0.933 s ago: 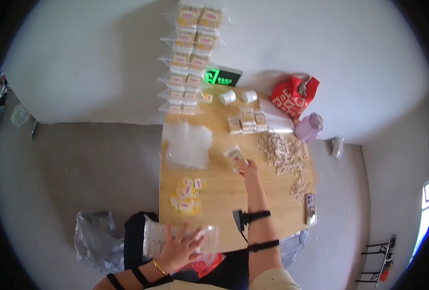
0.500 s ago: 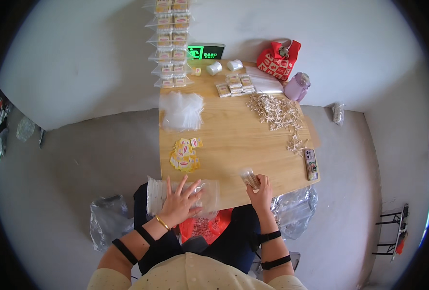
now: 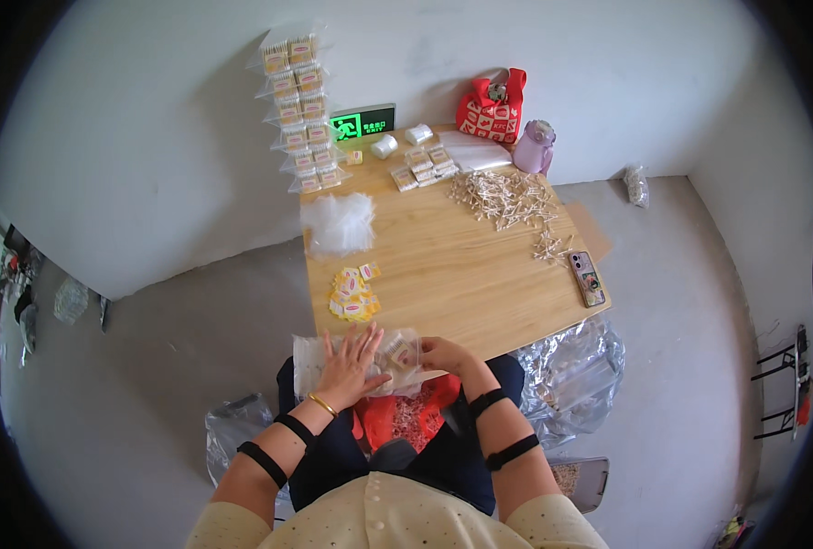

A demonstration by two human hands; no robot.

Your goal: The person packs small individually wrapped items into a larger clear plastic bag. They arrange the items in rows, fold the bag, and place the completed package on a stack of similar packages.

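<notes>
Pack [image 3: 402,355] is at the worktop's six o'clock edge, by clear bags [image 3: 308,360]. Left hand [image 3: 345,360] has fingers apart; right hand's [image 3: 447,357] grip (half hidden), can't tell. Slippery plastic could slide, dropping it.

The tabletop [image 3: 452,284] looks like smooth wood, the flat bag [image 3: 311,360] like glossy plastic.

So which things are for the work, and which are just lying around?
Seem part of the work:
clear bag under the left hand
pack near the right hand
swabs
cards
plastic sleeves
tall stack

Seem just lying around:
phone
red tote
purple bottle
green sign
</notes>
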